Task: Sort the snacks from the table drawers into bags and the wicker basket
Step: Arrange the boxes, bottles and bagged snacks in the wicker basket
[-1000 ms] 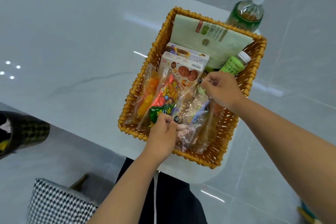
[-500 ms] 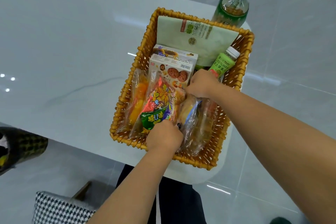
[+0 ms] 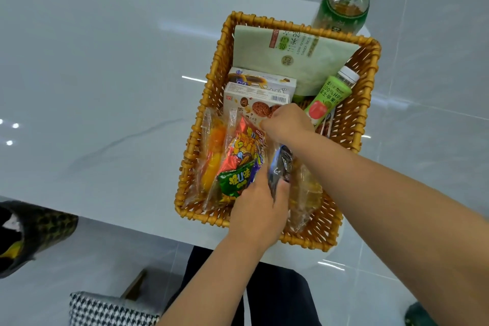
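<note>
Head view: both hands, left [image 3: 260, 206] and right [image 3: 287, 123], pinch a soft, crinkly snack packet [image 3: 280, 164] inside the wicker basket [image 3: 211, 92]; light, best gripped at sealed ends.

basket [image 3: 369, 66] on table [image 3: 105, 61] | snack packets [image 3: 238, 159] inside | bottle [image 3: 341, 5] behind

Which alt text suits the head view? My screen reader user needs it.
Two bare hands, left hand and right hand, arrange plastic-wrapped snack packets inside a rectangular woven wicker basket on a glossy white table. The basket also holds biscuit boxes, a pale green pouch and a small green juice bottle.
</note>
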